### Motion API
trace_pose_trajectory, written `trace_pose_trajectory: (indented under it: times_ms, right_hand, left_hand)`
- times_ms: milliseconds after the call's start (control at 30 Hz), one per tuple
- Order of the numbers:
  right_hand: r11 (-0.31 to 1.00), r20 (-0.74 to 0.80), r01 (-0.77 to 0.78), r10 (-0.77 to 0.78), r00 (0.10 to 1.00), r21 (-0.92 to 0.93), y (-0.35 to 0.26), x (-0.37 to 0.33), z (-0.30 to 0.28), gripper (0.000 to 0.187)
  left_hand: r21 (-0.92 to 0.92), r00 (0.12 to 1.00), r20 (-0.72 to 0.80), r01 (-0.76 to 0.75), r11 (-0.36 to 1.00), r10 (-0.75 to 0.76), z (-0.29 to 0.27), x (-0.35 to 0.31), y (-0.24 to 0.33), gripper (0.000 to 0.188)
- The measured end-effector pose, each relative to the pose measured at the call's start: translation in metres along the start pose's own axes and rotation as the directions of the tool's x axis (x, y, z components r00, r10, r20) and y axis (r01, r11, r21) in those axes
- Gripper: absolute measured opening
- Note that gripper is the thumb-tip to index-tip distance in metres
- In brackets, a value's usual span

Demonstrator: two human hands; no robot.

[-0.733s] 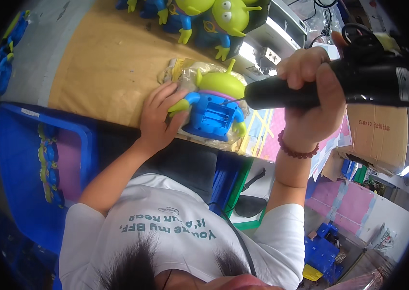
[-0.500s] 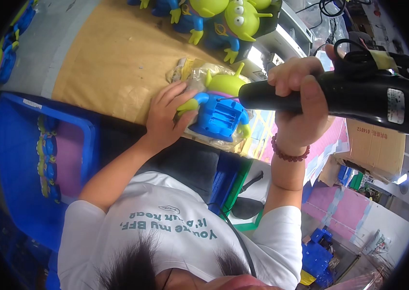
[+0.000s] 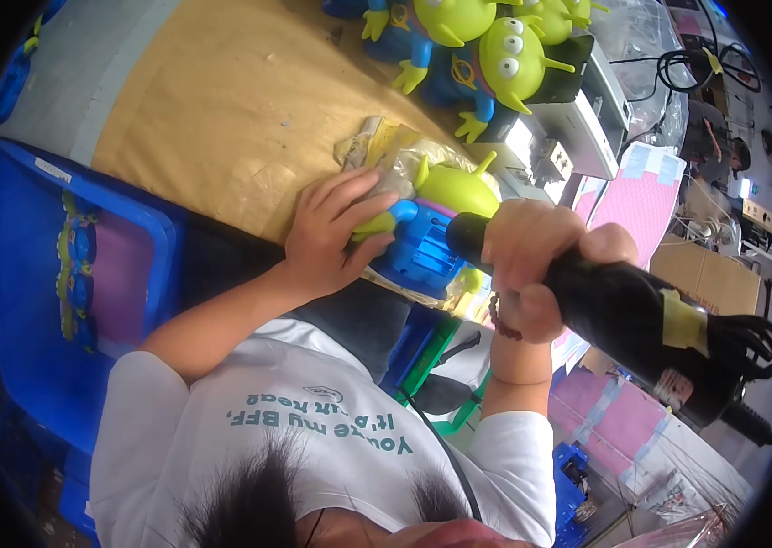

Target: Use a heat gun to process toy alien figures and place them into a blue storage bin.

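Observation:
A green and blue alien toy figure (image 3: pixel 424 248) lies with its open battery compartment facing up, on crinkled clear plastic (image 3: pixel 392 164) at the table edge. My left hand (image 3: pixel 331 233) closes its thumb and fingers around the toy's bent arm and green hand. In my right hand (image 3: pixel 532 260) is a black corded electric screwdriver (image 3: pixel 619 306), gripped with the fingers wrapped round its body. Its nose meets the toy's back beside the compartment, just below the head. The bit's tip is hidden, so I cannot tell whether it sits on a screw.
Several similar alien figures (image 3: pixel 509 64) stand at the far side, next to a white box-like device (image 3: pixel 577 137). Brown paper (image 3: pixel 194 110) covers the table. On the left is a blue bin (image 3: pixel 16 274) with more figures inside. A cardboard box (image 3: pixel 705 274) sits to the right.
The screwdriver's nose has come in against the toy's back, and its rear end has swung down toward me. My left hand keeps its hold. The whole view has shifted a little.

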State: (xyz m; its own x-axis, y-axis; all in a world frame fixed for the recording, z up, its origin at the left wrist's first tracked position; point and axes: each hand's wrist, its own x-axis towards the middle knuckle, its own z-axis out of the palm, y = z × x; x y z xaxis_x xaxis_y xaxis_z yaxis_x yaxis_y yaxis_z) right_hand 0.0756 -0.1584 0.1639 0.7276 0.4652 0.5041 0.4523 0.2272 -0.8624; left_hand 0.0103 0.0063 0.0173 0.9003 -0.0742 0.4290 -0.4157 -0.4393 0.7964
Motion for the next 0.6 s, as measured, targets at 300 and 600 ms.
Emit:
trace_pose_trajectory:
  times_ms: [300,600]
  right_hand:
    - [0.997,-0.008,-0.033,0.033,0.999,0.066,0.0013,0.0056,0.0002,0.044]
    - [0.991,-0.056,-0.012,0.019,0.998,0.13,0.0063,0.0014,-0.0002,0.033]
  left_hand:
    - [-0.02,1.0,0.008,0.018,1.0,-0.018,0.0002,0.0,-0.0005,0.043]
    - [-0.058,0.995,0.034,-0.094,0.994,0.096,-0.0024,-0.0064,-0.0001,0.078]
